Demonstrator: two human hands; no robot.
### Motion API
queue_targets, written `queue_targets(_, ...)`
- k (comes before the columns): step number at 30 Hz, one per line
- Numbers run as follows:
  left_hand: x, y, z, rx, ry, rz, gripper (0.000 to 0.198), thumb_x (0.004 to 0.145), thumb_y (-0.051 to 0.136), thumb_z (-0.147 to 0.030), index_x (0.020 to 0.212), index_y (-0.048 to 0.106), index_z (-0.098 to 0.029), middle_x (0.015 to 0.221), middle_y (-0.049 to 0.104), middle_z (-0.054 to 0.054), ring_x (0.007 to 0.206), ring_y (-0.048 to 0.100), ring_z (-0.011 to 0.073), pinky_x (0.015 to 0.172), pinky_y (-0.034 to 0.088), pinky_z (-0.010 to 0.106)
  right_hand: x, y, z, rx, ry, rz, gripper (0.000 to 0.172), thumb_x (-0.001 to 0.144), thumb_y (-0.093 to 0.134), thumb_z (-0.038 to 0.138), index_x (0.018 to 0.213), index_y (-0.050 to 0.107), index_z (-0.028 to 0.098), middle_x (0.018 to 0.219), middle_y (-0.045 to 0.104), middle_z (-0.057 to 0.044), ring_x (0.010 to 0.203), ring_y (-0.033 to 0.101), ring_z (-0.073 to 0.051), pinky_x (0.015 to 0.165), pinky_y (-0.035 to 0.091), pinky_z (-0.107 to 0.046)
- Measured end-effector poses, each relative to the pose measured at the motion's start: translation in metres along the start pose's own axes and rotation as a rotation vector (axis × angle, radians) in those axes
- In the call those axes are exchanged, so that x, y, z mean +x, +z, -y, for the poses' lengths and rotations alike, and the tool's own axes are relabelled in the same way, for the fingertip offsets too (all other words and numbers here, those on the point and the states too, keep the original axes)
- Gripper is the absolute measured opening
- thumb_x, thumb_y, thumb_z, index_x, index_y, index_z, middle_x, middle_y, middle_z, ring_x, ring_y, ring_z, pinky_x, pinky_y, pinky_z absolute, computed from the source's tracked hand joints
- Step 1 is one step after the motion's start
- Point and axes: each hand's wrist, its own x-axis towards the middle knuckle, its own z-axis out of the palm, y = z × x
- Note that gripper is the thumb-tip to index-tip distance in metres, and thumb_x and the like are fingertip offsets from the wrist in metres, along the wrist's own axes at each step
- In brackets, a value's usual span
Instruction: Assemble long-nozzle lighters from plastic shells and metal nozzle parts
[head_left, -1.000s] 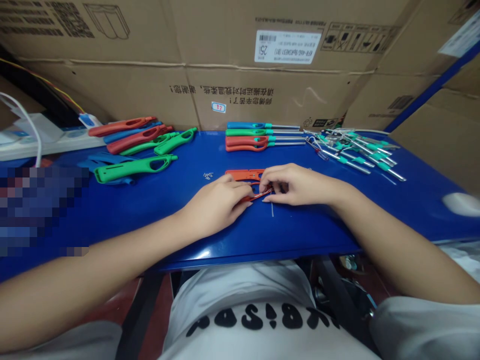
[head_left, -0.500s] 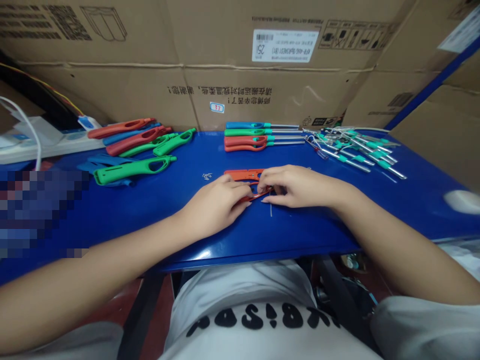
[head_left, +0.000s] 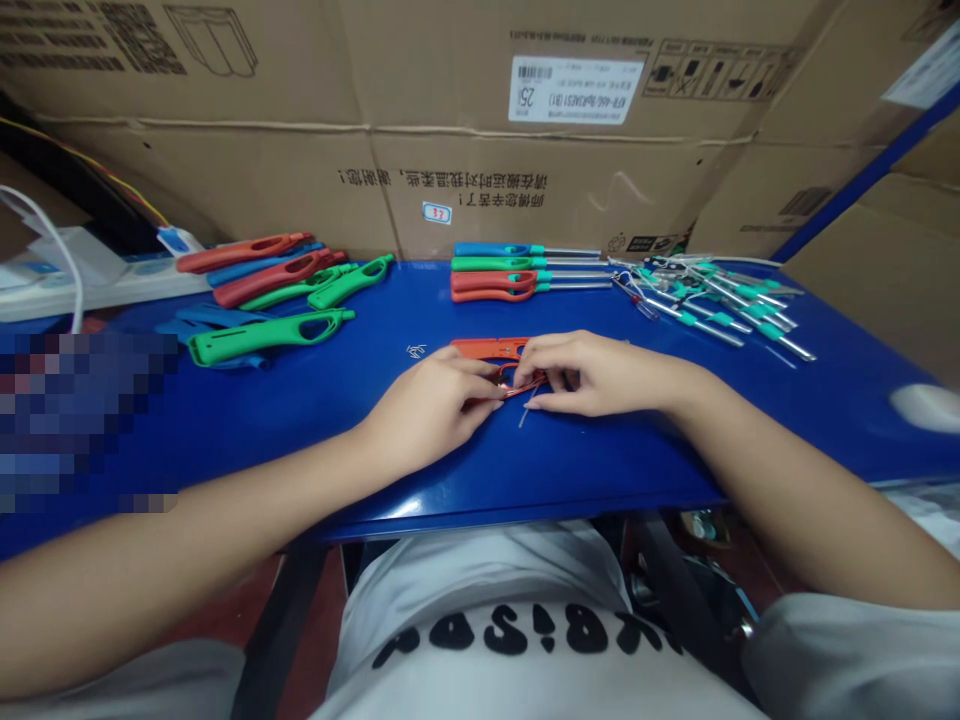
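Observation:
My left hand (head_left: pixel 439 400) has its fingers closed on the left part of a red lighter casing (head_left: pixel 513 391) on the blue table. At the looped part of that casing is my right hand (head_left: pixel 592 375), its thumb and fingers pinched around it; small parts under the fingers are hidden. A thin, pale strip (head_left: pixel 527 412) sticks out below the right fingertips, pointing toward me. Just behind both hands lies an orange-red casing half (head_left: pixel 484 348), partly covered by the fingers. Several tiny metal pieces (head_left: pixel 415 352) lie left of it.
Lighters with metal tubes (head_left: pixel 495 284) lie stacked at the back middle. To their right is a pile of metal tubes with teal fittings (head_left: pixel 720 300). Green, red and blue casings (head_left: pixel 262 340) lie at the left near a power strip (head_left: pixel 142 285). A cardboard wall (head_left: pixel 300 170) stands behind.
The thin strip below my right hand has swung to the left at its near end. My left fingers have shifted slightly on the red casing; the right hand stays nearly in place.

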Motion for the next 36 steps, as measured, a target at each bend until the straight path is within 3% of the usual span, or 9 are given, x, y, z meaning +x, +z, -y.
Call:
queue_targets(18,0.000,-0.001,-0.001,0.017,-0.035,0.007,0.021,0.095,0.061,-0.022,0.100,0.081,-0.026,0.117,0.077,0.001,0.097,0.070,0.0236,0.085,0.053,0.038,0.000,0.002,-0.001,0.013,-0.030,-0.005,0.020,0.090,0.067,0.026,0.108,0.069,0.017,0.102,0.066,-0.006,0.069,0.058,-0.011,0.065,0.047,-0.024)
queue_targets(28,-0.001,-0.001,0.001,0.061,-0.024,0.014,0.021,0.096,0.061,-0.024,0.102,0.081,-0.026,0.117,0.077,0.004,0.103,0.071,0.0254,0.088,0.055,0.040,-0.002,-0.001,0.001,0.018,-0.017,0.018,0.018,0.092,0.064,0.030,0.102,0.072,0.016,0.102,0.066,-0.007,0.067,0.057,-0.010,0.064,0.047,-0.024)
queue_targets(31,-0.001,0.000,0.004,0.084,-0.005,0.006,0.021,0.097,0.061,-0.025,0.104,0.081,-0.027,0.118,0.077,0.004,0.105,0.071,0.0256,0.090,0.055,0.041,-0.005,-0.011,-0.007,0.002,-0.019,-0.086,0.025,0.092,0.064,0.035,0.108,0.070,0.017,0.101,0.070,-0.007,0.070,0.060,-0.013,0.065,0.046,-0.026)
queue_targets(33,-0.002,0.000,0.007,0.104,0.003,0.003,0.021,0.097,0.061,-0.025,0.104,0.081,-0.027,0.119,0.076,0.003,0.108,0.071,0.0266,0.090,0.056,0.041,-0.010,-0.022,-0.017,-0.117,0.058,-0.255,0.025,0.090,0.064,0.037,0.106,0.070,0.018,0.098,0.072,-0.007,0.072,0.061,-0.015,0.066,0.046,-0.028)
queue_targets(36,-0.002,0.000,0.008,0.140,0.029,-0.006,0.023,0.098,0.059,-0.025,0.104,0.080,-0.028,0.119,0.076,0.002,0.108,0.071,0.0263,0.086,0.058,0.039,-0.023,-0.045,-0.038,-0.428,0.418,-0.549,0.023,0.087,0.064,0.034,0.105,0.072,0.020,0.096,0.074,-0.008,0.076,0.064,-0.021,0.068,0.045,-0.031)
